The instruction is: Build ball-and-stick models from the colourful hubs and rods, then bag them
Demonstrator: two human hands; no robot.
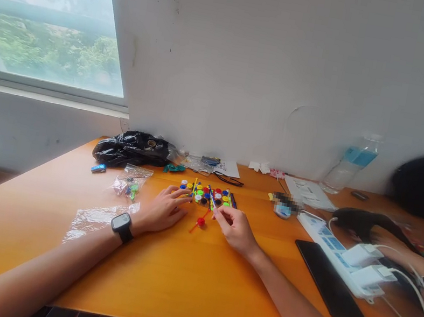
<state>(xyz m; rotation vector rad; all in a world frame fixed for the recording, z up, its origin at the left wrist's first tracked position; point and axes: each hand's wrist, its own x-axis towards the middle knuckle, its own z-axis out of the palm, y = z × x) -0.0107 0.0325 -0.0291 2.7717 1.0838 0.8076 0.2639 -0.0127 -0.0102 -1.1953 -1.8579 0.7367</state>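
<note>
A cluster of small coloured round pieces and thin coloured sticks (208, 194) lies on the orange table (174, 277). My left hand (164, 208), with a black watch on the wrist, rests flat beside the cluster, fingers stretched toward it. My right hand (235, 227) is pinched on a thin stick at the cluster's near right edge. A red stick with a red round piece (199, 222) lies on the table between my hands.
Clear plastic bags (130, 183) and a black bag (131, 149) sit left of the pieces. At right are a white power strip with chargers (346, 254), a black phone (329, 282), a water bottle (350, 164), papers and another person's dark-sleeved hand (365, 222).
</note>
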